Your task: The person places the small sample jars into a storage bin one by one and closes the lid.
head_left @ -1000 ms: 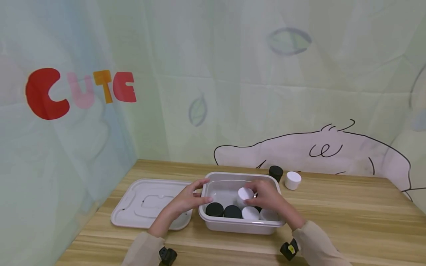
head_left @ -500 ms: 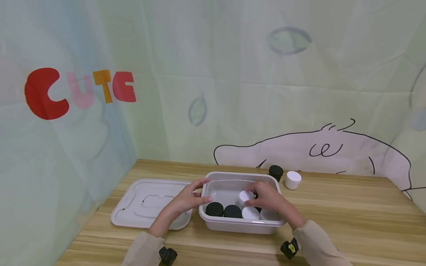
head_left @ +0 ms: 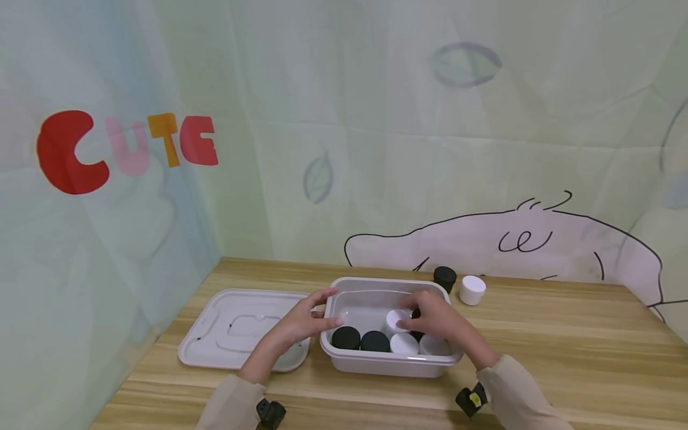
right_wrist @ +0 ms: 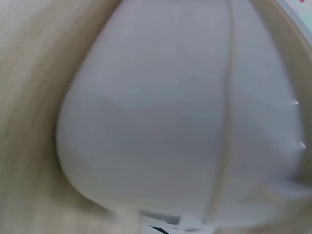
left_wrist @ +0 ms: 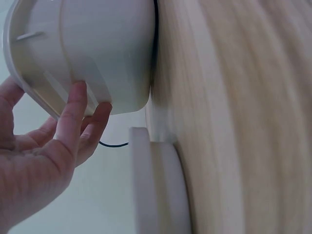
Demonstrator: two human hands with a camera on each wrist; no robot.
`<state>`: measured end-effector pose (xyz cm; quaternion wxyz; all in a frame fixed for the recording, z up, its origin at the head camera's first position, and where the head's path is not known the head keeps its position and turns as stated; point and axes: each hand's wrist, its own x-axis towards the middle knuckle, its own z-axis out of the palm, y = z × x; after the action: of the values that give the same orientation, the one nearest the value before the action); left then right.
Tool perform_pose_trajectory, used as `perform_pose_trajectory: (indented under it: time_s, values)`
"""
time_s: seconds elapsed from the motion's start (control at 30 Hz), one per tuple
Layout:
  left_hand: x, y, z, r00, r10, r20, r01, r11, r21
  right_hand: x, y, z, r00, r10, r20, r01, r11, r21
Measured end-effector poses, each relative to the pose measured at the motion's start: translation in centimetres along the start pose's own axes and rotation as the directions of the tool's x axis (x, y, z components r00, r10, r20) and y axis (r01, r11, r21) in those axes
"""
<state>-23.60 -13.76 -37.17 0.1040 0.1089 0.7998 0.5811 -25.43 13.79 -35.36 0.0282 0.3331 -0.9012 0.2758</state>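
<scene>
A white plastic box (head_left: pixel 387 366) without its lid stands on the table. Inside, black-capped jars (head_left: pixel 346 338) and white-capped jars (head_left: pixel 404 344) line the near side. Behind them stands another white jar (head_left: pixel 395 319), upright. My left hand (head_left: pixel 303 319) grips the box's left end, thumb and a finger over the rim; in the left wrist view other fingertips press the outer wall. My right hand (head_left: pixel 434 316) reaches over the right side, fingers loosened beside the white jar, thumb tip close to it. The right wrist view shows mostly the box's wall (right_wrist: pixel 161 107).
The white lid (head_left: pixel 209 334) lies flat on the table left of the box. A black jar (head_left: pixel 444 278) and a white jar (head_left: pixel 472 291) stand behind the box at the right. Printed cloth (head_left: pixel 269 149) hangs behind and to the left of the table.
The white jar in my right hand went down into the box behind the near row. My right hand then shifted slightly right, its fingers loosening. My left hand stayed at the box.
</scene>
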Motion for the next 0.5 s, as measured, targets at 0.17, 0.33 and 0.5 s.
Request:
perform_pose_trajectory:
  time_s: [0.17, 0.33, 0.5]
  values:
    - [0.0, 0.1, 0.0, 1.0, -0.004, -0.006, 0.004, 1.0, 0.01, -0.4, 0.4, -1.4, 0.997, 0.04, -0.069, -0.039, 0.999, 0.015]
    - [-0.1, 0.1, 0.0, 1.0, -0.008, -0.01, 0.008, 1.0, 0.017, -1.1, 1.2, -3.3, 0.978, 0.145, -0.151, -0.139, 0.989, 0.051]
    - [-0.2, 0.2, -0.1, 1.0, -0.002, 0.0, 0.002, 1.0, 0.007, -2.0, 3.0, -4.8, 0.942, 0.231, -0.243, -0.204, 0.97, 0.131]
